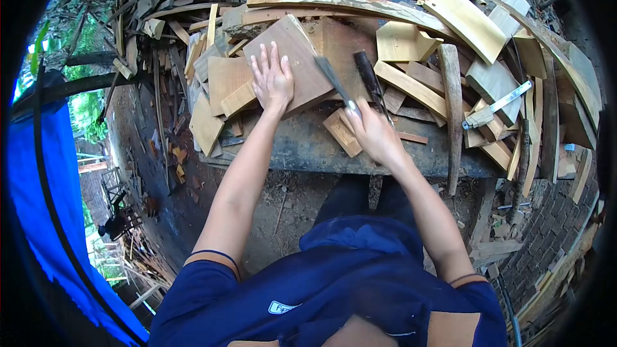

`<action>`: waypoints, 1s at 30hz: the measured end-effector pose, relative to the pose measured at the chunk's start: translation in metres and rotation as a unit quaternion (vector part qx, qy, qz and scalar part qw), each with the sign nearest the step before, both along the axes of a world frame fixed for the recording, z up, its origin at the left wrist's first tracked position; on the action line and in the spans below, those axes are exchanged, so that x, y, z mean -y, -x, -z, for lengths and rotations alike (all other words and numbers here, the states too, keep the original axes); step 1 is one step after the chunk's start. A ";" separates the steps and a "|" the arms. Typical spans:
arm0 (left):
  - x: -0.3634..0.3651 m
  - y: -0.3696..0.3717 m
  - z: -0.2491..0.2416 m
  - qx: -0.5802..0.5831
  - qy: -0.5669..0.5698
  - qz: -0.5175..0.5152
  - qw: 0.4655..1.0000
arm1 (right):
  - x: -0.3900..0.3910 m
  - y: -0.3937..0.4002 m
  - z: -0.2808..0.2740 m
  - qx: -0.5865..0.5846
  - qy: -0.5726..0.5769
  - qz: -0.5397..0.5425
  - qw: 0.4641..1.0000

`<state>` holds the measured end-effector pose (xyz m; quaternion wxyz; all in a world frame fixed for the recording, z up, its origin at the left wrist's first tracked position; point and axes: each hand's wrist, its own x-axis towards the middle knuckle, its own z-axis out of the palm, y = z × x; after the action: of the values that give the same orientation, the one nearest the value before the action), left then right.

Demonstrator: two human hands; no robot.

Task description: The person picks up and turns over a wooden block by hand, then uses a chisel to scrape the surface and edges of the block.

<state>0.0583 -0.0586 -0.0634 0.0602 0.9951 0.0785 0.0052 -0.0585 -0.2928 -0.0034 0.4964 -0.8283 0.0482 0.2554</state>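
Note:
My left hand [272, 79] lies flat, fingers spread, on a squarish brown wooden board [302, 51] that rests tilted on the workbench [302, 144]. My right hand [375, 133] grips the handle of a flat-bladed chisel [332, 76]. Its metal blade points up and left and its tip lies on the right part of the same board. A second dark-handled tool [368, 76] lies just right of the blade.
Several cut wood pieces and offcuts cover the bench, including pale blocks [402, 42] at the back right. A long wooden handle [452, 103] and a try square [498, 106] lie to the right. Scrap wood litters the ground on the left, beside a blue tarp [38, 205].

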 end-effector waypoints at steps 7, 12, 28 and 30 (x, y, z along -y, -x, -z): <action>0.000 -0.004 -0.001 0.009 0.005 0.000 1.000 | 0.002 -0.024 -0.002 -0.003 0.007 -0.018 1.000; 0.001 -0.001 -0.003 0.021 0.002 0.011 1.000 | -0.017 -0.064 0.015 0.006 0.038 -0.024 0.999; 0.007 0.000 -0.010 0.008 0.005 -0.006 1.000 | -0.007 -0.070 -0.004 0.037 0.088 -0.062 0.994; 0.006 0.000 -0.010 0.003 0.006 -0.010 1.000 | -0.005 -0.065 0.001 0.036 0.062 -0.063 0.995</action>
<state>0.0584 -0.0647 -0.0529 0.0663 0.9939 0.0880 0.0085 0.0065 -0.2881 -0.0047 0.4288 -0.8674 -0.0068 0.2525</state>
